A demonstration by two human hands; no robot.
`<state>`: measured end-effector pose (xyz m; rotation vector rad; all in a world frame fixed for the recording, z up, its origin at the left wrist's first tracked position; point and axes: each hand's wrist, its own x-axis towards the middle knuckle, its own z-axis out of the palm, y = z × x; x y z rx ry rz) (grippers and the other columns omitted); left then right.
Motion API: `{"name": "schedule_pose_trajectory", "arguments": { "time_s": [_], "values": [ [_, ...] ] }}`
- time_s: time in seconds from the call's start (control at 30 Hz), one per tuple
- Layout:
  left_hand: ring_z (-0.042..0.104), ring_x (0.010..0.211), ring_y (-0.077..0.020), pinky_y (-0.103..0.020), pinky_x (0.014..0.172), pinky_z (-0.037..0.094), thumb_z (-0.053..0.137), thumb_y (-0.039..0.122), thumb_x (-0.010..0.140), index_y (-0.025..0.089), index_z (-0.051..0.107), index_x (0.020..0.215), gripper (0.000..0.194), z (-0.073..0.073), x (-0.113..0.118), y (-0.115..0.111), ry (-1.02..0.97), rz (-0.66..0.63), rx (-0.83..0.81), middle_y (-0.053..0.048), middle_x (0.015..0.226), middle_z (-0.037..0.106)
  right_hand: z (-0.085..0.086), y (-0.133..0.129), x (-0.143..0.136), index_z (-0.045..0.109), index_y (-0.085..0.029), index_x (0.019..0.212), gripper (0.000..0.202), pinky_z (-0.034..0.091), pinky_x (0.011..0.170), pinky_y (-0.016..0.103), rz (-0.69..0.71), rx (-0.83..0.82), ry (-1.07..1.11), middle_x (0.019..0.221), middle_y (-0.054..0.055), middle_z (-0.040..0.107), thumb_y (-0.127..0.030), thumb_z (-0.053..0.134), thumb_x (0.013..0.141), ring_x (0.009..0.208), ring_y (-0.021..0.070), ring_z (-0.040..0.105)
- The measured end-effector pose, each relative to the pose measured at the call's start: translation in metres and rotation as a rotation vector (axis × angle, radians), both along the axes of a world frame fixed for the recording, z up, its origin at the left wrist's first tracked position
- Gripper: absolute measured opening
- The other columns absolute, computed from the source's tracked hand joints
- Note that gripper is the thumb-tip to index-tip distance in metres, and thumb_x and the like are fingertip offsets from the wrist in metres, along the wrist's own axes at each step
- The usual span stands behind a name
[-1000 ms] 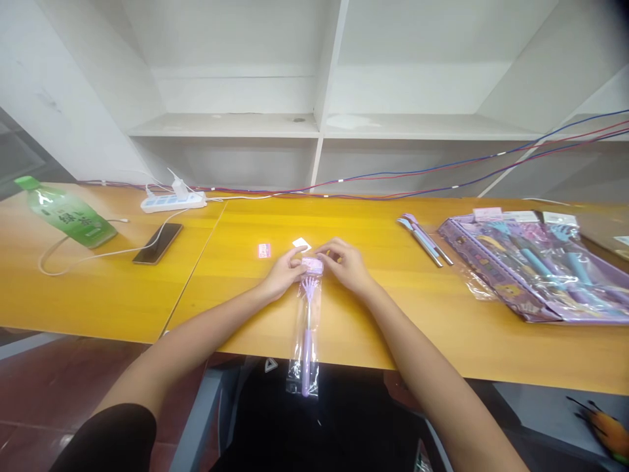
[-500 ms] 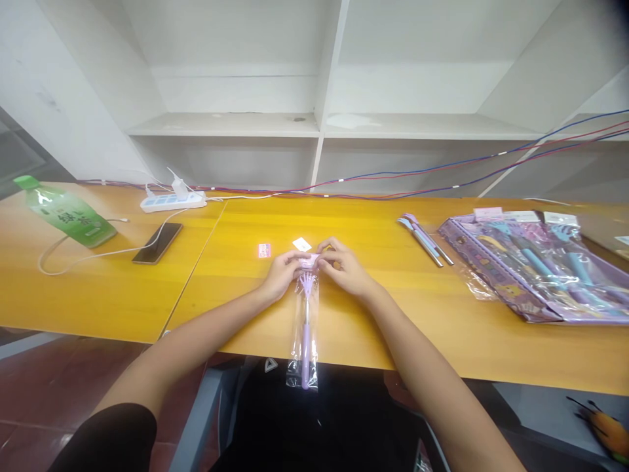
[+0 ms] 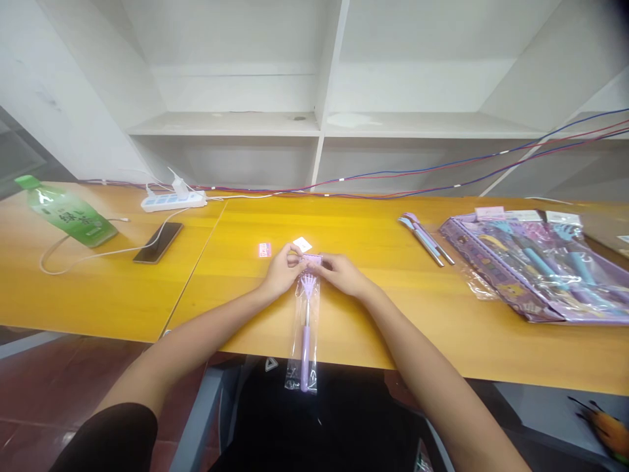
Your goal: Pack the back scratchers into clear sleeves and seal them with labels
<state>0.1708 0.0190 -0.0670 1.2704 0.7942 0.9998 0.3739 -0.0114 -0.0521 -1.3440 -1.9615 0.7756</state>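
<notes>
1. Head view: both hands have closed in tighter on the top of the bag [image 3: 305,314]. A second ago the right hand [image 3: 344,275] sat raised over the pink header; now it lies lower and flatter, and the header looks pressed down, so the flap seems to be getting sealed.
2. Left hand [image 3: 281,270]: fingers pressed together, pinching the bag's top left corner. Right-hand fingers pinch the top right edge.
3. The bag is thin, clear, crinkly plastic, long and narrow. Its top rests on the surface [image 3: 373,308] and its lower end hangs off the near edge. Inside lies a lilac scratcher [image 3: 306,308], with a claw-shaped head up top and a slim straight handle.
4. Just beyond the hands sit a small pink sticker [image 3: 264,249] and a white tag [image 3: 302,244], both flat.
5. Right side: glossy packs [image 3: 540,272] in a loose stack, with two loose scratchers [image 3: 425,239] beside them.
6. Left side: a dark phone [image 3: 158,242] on a white cable, and a green bottle [image 3: 66,213] lying tilted.
</notes>
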Motion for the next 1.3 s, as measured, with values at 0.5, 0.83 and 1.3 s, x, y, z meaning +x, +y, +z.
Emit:
{"name": "schedule_pose_trajectory", "arguments": {
  "time_s": [0.5,0.83,1.3],
  "values": [
    [0.07,0.076,-0.0161,-0.027,0.072,0.056,0.074,0.028,0.088,0.023,0.048,0.091,0.027,-0.014,0.0,0.006,0.002,-0.016,-0.002,0.0,0.085,0.071,0.004,0.002,0.002,0.063,-0.02,0.088,0.026,0.042,0.069,0.03,0.089,-0.026,0.03,0.077,0.002,0.067,-0.036,0.046,0.1,0.072,0.0184,0.056],
    [0.069,0.078,-0.0136,-0.022,0.066,0.054,0.052,0.009,0.082,0.02,0.061,0.094,0.019,-0.006,0.0,0.001,0.152,-0.041,0.091,-0.002,0.094,0.07,0.0,0.004,0.002,0.068,-0.018,0.095,0.025,0.044,0.075,0.029,0.003,-0.012,-0.05,0.089,0.004,0.074,-0.035,0.05,0.1,0.079,0.0194,0.06],
    [0.062,0.062,-0.0084,-0.02,0.056,0.046,0.083,0.033,0.082,0.022,0.06,0.137,0.061,0.005,-0.002,-0.001,0.169,-0.324,0.011,0.001,0.088,0.064,-0.014,0.016,0.008,0.059,-0.022,0.101,0.027,0.045,0.077,0.033,-0.317,0.161,0.014,0.088,0.004,0.071,-0.045,0.044,0.105,0.08,0.0214,0.065]
  ]
}}
